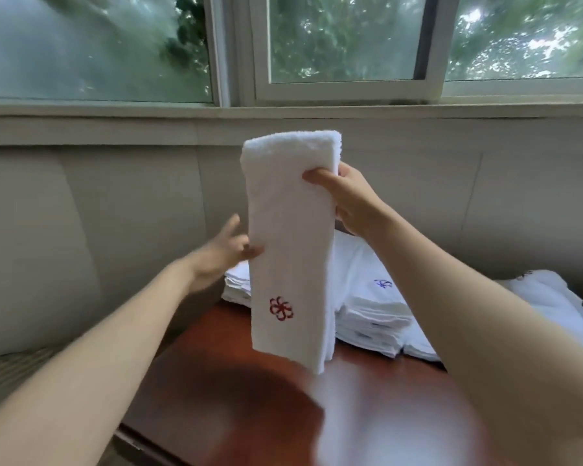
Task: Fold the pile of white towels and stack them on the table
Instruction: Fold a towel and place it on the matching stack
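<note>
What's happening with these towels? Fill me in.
A person is folding white towels. The right hand grips a long folded towel with a red flower mark, held up above the wooden table. The left hand, blurred, touches its left edge. Folded stacks already sit on the table behind it.

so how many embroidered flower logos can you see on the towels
2, possibly more hidden in folds: a red logo low on the held towel, and a blue logo on top of the folded stack behind. A dark mark at the far right is unclear.
</note>
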